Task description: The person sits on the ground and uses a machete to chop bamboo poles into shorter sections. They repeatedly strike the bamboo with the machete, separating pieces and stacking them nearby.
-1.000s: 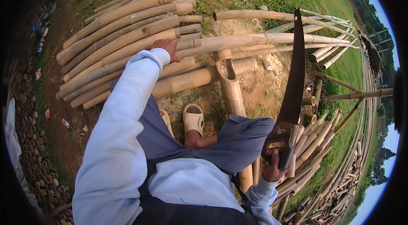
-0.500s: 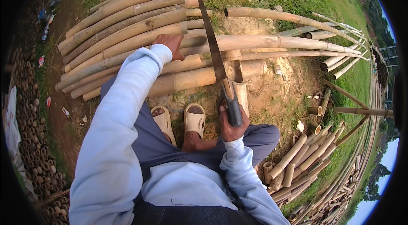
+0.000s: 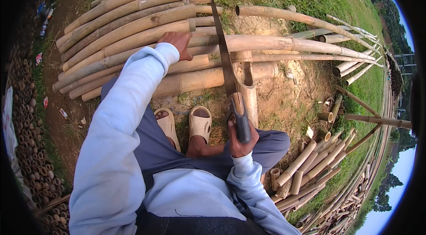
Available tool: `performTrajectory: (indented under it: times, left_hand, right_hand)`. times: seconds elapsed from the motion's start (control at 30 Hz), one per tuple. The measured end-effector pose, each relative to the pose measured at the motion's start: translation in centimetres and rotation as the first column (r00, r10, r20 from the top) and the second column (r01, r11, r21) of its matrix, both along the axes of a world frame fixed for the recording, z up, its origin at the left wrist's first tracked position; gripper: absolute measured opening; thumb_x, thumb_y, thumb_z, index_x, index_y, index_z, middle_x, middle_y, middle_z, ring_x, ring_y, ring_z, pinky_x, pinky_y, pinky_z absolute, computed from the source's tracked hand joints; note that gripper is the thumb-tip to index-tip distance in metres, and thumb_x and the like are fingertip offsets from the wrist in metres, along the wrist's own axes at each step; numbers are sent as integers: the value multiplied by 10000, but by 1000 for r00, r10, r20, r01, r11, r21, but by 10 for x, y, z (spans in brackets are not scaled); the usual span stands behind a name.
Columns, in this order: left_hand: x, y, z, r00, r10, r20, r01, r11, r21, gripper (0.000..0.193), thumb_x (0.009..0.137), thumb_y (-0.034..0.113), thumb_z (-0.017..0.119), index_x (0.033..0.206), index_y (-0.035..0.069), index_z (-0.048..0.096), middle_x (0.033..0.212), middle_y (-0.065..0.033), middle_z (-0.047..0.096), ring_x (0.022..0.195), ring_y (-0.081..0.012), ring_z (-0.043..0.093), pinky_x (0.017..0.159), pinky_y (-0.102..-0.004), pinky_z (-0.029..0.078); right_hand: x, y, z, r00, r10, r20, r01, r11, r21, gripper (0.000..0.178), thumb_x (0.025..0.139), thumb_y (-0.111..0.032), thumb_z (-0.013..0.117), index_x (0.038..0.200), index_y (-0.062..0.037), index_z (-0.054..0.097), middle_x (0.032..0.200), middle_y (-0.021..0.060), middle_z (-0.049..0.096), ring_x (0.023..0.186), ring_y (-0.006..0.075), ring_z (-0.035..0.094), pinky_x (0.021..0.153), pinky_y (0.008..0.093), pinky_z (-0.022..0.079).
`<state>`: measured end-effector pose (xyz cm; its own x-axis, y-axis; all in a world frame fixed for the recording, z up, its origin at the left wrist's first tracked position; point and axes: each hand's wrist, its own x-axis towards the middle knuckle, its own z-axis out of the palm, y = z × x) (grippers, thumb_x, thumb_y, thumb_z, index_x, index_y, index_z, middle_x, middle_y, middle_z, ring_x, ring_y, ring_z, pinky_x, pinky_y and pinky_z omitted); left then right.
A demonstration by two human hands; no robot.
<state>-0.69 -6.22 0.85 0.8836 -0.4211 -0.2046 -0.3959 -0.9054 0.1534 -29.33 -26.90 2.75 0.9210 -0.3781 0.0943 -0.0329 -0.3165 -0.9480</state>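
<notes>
My right hand [image 3: 242,141] is closed round the dark grey handle of a handsaw [image 3: 225,55]. Its long brown blade points away from me and lies across a pale bamboo pole [image 3: 262,43], with the tip beyond the pole. To the left of the blade, my left hand [image 3: 177,45] grips the same pole, thumb on the near side and knuckles up. The fingers' undersides are hidden. Beneath the pole, right of the blade, stands a bamboo support [image 3: 249,99] with a hollow cut-out. A thick bamboo log [image 3: 195,81] lies crosswise nearer my feet.
Several cut bamboo poles [image 3: 133,25] lie side by side at the left. Another long pole [image 3: 301,16] reaches off to the far right. Short offcuts [image 3: 317,159] are heaped at the lower right, beside a bamboo frame [image 3: 377,120]. Bamboo pieces [image 3: 33,133] are stacked along the left edge.
The saw and my right hand have drawn slightly toward me along the cut. My left hand keeps its place on the pole. The whole view has shifted a little.
</notes>
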Motion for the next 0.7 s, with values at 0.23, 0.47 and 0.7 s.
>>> performTrajectory:
  times: [0.23,0.47,0.7]
  left_hand:
    - [0,-1,5,998,7,-61,-3,998,56,764,680,429,820,1337,103,607,1131,-216,706,1054,-380,679,956,-455,523]
    - [2,1,-8,1000,-3,6,3,1000,15,541,688,371,813,1101,52,671,991,-212,727,974,-389,698,913,-463,545]
    - [2,0,0,1000,-11,25,11,1000,4,630,675,390,819,1195,69,667,1027,-204,728,1001,-380,695,918,-454,545]
  right_hand:
    - [25,-7,3,980,153,-127,-151,988,27,183,910,-91,728,1031,27,657,780,36,648,720,80,547,659,267,477]
    - [-40,-14,24,987,146,-71,-152,984,-89,251,897,-41,714,1129,45,677,832,58,693,755,75,587,705,242,494]
    - [81,-20,-17,980,173,-103,-165,983,82,179,908,-137,745,923,24,668,709,35,632,658,82,526,595,290,448]
